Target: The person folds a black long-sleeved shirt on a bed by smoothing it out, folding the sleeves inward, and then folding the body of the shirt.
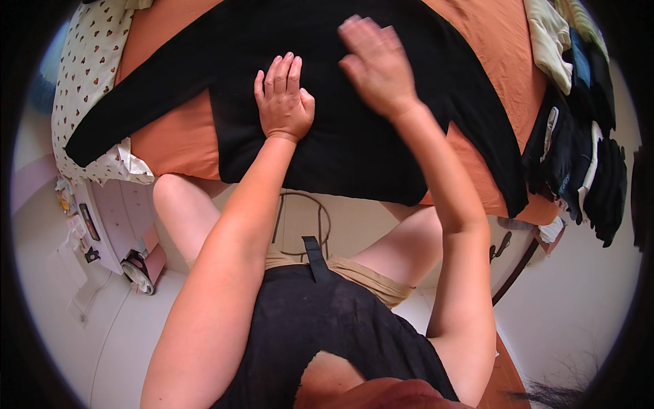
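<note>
A black long-sleeved top (327,138) lies spread over an orange bed sheet (173,133), its sleeves stretched out to the left and right. My left hand (285,99) rests palm down on the body of the top, holding nothing. To its right, my right hand (380,66) is over the same garment, blurred, with no object in it. Whether the right palm touches the cloth cannot be told. The hem hangs over the bed's front edge, between my knees. The upper edge of the top runs out of view.
At the left lies a white cloth with a heart print (94,66), under one sleeve end. Stacked folded clothes (577,153) line the bed's right edge. A pale drawer cabinet (112,214) stands at lower left, beside a round white object (138,276).
</note>
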{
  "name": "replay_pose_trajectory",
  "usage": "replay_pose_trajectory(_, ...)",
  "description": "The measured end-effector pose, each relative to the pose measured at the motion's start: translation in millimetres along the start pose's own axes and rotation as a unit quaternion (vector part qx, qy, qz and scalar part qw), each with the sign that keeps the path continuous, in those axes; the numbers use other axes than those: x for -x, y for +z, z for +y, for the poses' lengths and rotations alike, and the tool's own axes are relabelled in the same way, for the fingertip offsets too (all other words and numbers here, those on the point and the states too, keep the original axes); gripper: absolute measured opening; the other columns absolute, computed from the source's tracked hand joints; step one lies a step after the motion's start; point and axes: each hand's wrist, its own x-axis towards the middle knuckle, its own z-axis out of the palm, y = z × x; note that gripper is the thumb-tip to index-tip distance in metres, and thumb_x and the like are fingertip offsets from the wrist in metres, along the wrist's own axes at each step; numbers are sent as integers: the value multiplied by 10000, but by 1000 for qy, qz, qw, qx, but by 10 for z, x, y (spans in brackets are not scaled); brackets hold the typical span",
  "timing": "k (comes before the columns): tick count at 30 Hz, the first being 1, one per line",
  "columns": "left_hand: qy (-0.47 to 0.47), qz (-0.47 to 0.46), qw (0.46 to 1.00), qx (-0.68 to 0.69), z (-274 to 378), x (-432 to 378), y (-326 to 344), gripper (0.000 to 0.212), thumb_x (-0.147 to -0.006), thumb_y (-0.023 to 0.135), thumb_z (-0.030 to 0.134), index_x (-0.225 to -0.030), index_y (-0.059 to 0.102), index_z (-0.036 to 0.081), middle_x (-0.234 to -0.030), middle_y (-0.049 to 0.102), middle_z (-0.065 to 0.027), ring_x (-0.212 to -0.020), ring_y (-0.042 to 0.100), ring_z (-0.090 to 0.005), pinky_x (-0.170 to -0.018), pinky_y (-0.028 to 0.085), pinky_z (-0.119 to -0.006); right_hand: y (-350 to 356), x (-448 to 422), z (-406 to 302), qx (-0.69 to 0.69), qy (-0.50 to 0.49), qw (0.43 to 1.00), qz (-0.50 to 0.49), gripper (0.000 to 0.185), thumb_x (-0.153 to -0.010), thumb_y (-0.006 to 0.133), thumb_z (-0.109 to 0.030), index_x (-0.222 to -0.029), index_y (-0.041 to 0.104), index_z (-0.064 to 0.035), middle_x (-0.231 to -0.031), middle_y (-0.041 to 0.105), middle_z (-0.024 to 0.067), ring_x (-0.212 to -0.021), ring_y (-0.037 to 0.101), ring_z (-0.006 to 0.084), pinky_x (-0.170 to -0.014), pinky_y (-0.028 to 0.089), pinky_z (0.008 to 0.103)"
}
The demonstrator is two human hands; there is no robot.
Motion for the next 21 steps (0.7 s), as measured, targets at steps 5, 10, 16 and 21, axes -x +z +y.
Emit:
replay_pose_trajectory(5,2,2,1000,10,23,-19,-13,542,-763,459,191,-1301,421,144,-1346,418,-28,-1281,353,-202,-1079,203,-431,209,-1,-186,18,-22,996,-82,469,-863,522,-336,-1277,492,-116,-1327,479,37,-1254,409,189,-1064,262,394)
replay_pose_trajectory(10,0,-5,1000,-3,-2,-8,-39,543,-759,453,188,-1300,422,143,-1351,411,-27,-1285,345,-201,-1082,197,-432,200,-304,306,89,35,994,-46,462,-880,495,-303,-1289,466,-89,-1333,464,79,-1259,401,224,-1067,257,408)
replay_pose_trajectory(16,-2,-7,1000,5,28,-1,-28,545,-755,450,192,-1298,417,149,-1347,411,-25,-1283,345,-194,-1086,195,-421,99,-480,826,134,114,983,-51,474,-900,437,-286,-1323,422,-74,-1372,421,92,-1304,338,217,-1099,197,405)
replay_pose_trajectory(21,-3,-1,1000,12,20,-8,-19,549,-753,459,189,-1299,417,150,-1349,409,-23,-1284,343,-193,-1088,193,-422,72,-397,655,168,106,978,70,354,-900,477,-237,-1209,528,-74,-1256,519,133,-1192,464,264,-1002,341,414)
